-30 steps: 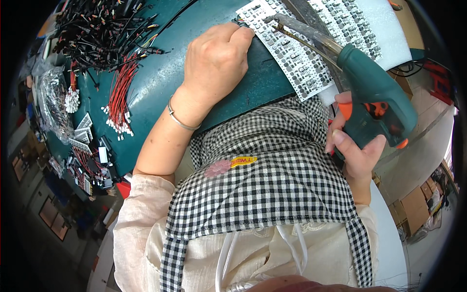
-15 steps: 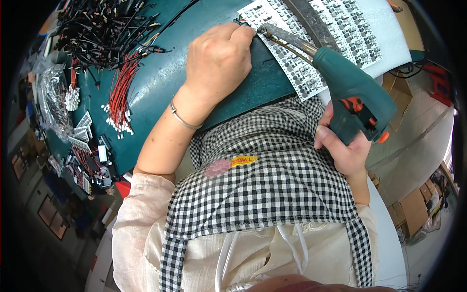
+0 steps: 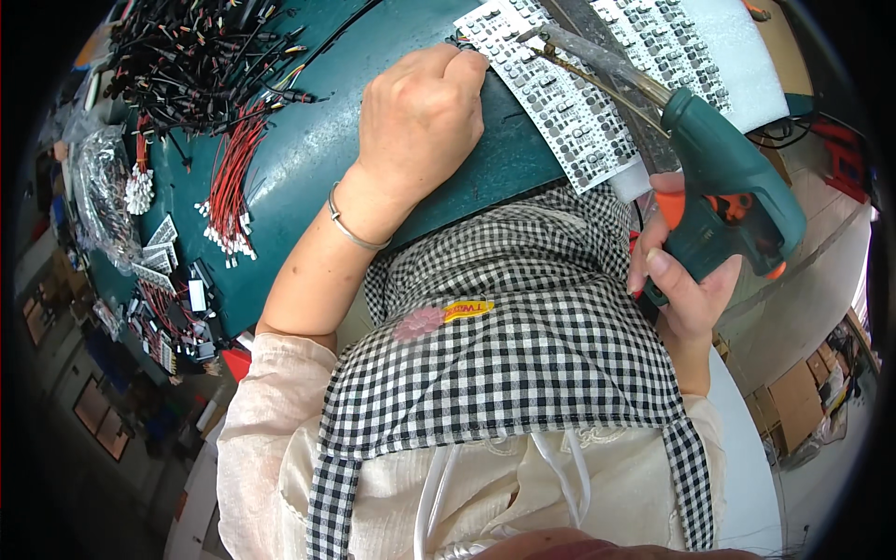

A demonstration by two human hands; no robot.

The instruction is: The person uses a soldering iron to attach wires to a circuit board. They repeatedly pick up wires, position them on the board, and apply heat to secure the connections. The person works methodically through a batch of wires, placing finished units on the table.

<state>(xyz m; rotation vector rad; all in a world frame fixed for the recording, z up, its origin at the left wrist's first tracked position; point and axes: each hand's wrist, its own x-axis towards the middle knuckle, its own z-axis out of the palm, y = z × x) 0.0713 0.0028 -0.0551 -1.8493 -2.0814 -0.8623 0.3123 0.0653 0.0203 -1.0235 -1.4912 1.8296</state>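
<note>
My right hand (image 3: 686, 280) grips a green soldering gun (image 3: 723, 177) with orange parts. The gun's metal tip points to the upper left, over a white sheet of circuit boards (image 3: 569, 131), apart from my left hand. My left hand (image 3: 420, 117) is closed at the sheet's left edge, back of the hand up. Short thin wires (image 3: 458, 40) show just beyond its fingertips; the fingers hide most of what they pinch. A dark metal bar (image 3: 597, 37) lies across the sheet.
On the green table (image 3: 327, 140), a heap of black cables (image 3: 201, 70) lies at the far left. Nearer are red wires with white connectors (image 3: 233, 187), a clear plastic bag (image 3: 105, 191) and small boards with wires (image 3: 168, 299). White foam (image 3: 747, 79) lies under the sheets.
My right hand has drawn the soldering gun to the right and slightly toward me, taking its tip away from my left fingers. My left hand has barely moved.
</note>
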